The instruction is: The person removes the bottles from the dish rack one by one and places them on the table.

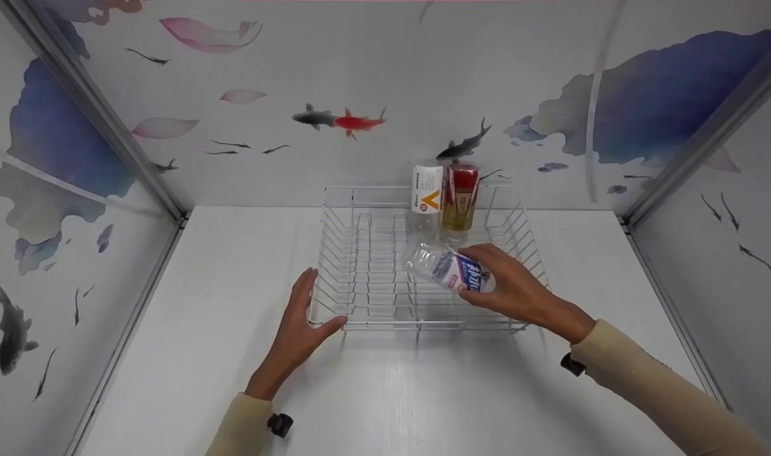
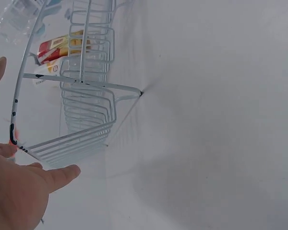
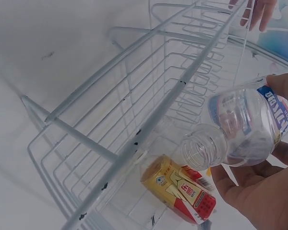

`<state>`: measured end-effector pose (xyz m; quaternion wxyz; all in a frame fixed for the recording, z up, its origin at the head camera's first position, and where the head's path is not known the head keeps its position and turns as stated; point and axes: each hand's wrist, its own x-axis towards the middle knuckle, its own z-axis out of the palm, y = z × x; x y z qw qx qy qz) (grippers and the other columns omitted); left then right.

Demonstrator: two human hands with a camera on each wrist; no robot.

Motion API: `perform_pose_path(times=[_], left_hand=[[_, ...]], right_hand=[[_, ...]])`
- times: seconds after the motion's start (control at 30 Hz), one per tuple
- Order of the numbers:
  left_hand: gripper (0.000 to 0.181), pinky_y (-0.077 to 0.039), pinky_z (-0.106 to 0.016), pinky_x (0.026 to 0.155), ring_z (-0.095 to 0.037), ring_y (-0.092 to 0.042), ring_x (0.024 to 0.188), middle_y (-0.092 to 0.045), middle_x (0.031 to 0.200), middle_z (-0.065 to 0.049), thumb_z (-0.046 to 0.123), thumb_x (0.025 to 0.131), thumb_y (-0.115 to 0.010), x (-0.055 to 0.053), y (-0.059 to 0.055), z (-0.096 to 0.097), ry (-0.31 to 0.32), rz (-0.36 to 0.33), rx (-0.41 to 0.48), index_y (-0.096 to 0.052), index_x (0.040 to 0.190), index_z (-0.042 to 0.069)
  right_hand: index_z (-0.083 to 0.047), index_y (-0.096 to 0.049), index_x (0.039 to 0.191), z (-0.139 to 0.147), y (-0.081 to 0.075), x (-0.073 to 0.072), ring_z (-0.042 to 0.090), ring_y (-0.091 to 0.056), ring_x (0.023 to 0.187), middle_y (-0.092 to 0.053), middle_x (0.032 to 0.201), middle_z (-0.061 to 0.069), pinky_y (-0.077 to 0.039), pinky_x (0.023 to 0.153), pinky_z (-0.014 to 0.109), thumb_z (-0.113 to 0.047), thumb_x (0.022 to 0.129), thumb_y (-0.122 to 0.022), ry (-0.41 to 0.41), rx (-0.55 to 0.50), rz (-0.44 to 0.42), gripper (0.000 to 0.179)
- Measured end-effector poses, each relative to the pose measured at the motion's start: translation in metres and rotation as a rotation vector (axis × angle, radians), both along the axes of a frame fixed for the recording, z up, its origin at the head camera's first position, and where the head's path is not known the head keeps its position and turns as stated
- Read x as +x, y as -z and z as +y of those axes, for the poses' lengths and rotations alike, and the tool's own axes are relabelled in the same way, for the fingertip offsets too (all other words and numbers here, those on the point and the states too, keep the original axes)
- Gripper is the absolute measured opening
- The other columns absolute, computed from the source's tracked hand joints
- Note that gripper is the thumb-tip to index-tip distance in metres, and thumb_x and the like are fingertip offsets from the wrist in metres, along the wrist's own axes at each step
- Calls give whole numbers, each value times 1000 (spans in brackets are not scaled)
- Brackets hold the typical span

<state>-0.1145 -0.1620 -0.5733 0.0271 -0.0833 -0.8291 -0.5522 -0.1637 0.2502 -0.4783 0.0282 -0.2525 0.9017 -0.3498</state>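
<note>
A clear plastic bottle [image 1: 433, 263] with a blue, white and pink label is tilted over the wire rack [image 1: 385, 327]. My right hand [image 1: 518, 285] grips it round the label end, thumb and fingers on opposite sides. In the right wrist view the bottle's open neck [image 3: 201, 147] has no cap and points away from the palm. At the rack's near left corner, my left hand [image 1: 296, 329] spreads its thumb and straight fingers around the rim, holding nothing. A white-labelled bottle [image 1: 427, 189] and a red and gold drink container [image 1: 461, 196] stand side by side in the rack's back part.
The white table [image 1: 233, 253] carries the rack, close to a back wall [image 1: 360, 57] painted with fish and petals. Panels [image 1: 727, 209] close in the left and right sides. Upright wire dividers [image 1: 364, 253] line the rack's left half.
</note>
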Motion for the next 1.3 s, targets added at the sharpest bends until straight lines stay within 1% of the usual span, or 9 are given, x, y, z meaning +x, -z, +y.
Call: perform_pose_path(times=[0.17, 0.3, 0.43, 0.6, 0.73, 0.97, 1.03, 1.17, 1.3], left_hand=[[106, -19, -65, 134, -39, -22, 167, -18, 182, -15, 29, 93, -91, 2, -8, 2, -2, 38, -45, -26, 175, 11], [104, -17, -68, 134, -41, -18, 168, -20, 182, -17, 32, 93, -91, 2, -14, 4, 12, 55, -65, -30, 173, 9], [101, -19, -69, 133, -43, -18, 168, -24, 180, -21, 32, 93, -91, 0, -19, 6, 33, 84, -74, -33, 172, 8], [99, -23, -67, 132, -43, -23, 167, -29, 178, -23, 29, 93, -92, -1, -28, 10, 62, 118, -118, -35, 171, 8], [97, -25, -66, 132, -42, -25, 166, -30, 177, -22, 29, 93, -91, -2, -34, 11, 88, 131, -151, -37, 171, 8], [94, -28, -64, 132, -39, -27, 166, -34, 176, -18, 30, 94, -90, -5, -42, 13, 161, 170, -185, -40, 170, 9], [94, -28, -63, 132, -38, -28, 165, -34, 176, -17, 33, 95, -90, -7, -44, 14, 187, 167, -196, -39, 170, 10], [95, -29, -61, 132, -35, -29, 165, -34, 177, -14, 37, 96, -88, -10, -48, 19, 246, 133, -220, -36, 172, 11], [96, -29, -62, 132, -33, -29, 165, -33, 177, -13, 36, 97, -87, -14, -53, 23, 294, 97, -227, -34, 173, 12]], right_hand=[[-17, -55, 160, -3, 1, 0, 25, -64, 124, -59, 154, 7, -63, 103, 49, -27, 95, -91, 0, 26, -16, 75], [-17, -56, 160, -6, 3, 0, 26, -63, 126, -59, 154, 7, -62, 105, 50, -26, 94, -91, 5, 33, -34, 75], [-16, -55, 161, -6, 5, 1, 26, -63, 127, -59, 155, 8, -61, 105, 51, -27, 95, -90, -6, 37, -31, 76], [-14, -57, 159, -7, 5, 0, 24, -63, 123, -59, 154, 9, -62, 101, 47, -25, 94, -90, -44, 48, 27, 74], [-14, -57, 159, -8, 5, -1, 22, -63, 123, -59, 154, 9, -62, 98, 44, -27, 95, -90, -73, 55, 51, 73], [-10, -57, 159, -13, 4, -3, 24, -63, 125, -59, 156, 10, -63, 99, 46, -27, 95, -89, -103, 60, 67, 74], [-10, -57, 159, -14, 3, -3, 25, -63, 127, -59, 156, 11, -62, 100, 46, -27, 95, -89, -107, 67, 73, 73], [-11, -57, 159, -14, 2, -2, 27, -63, 130, -59, 157, 11, -62, 102, 48, -27, 95, -89, -106, 82, 76, 73], [-12, -57, 159, -16, 0, 0, 27, -62, 130, -58, 157, 11, -62, 103, 47, -29, 96, -89, -104, 92, 69, 73]])
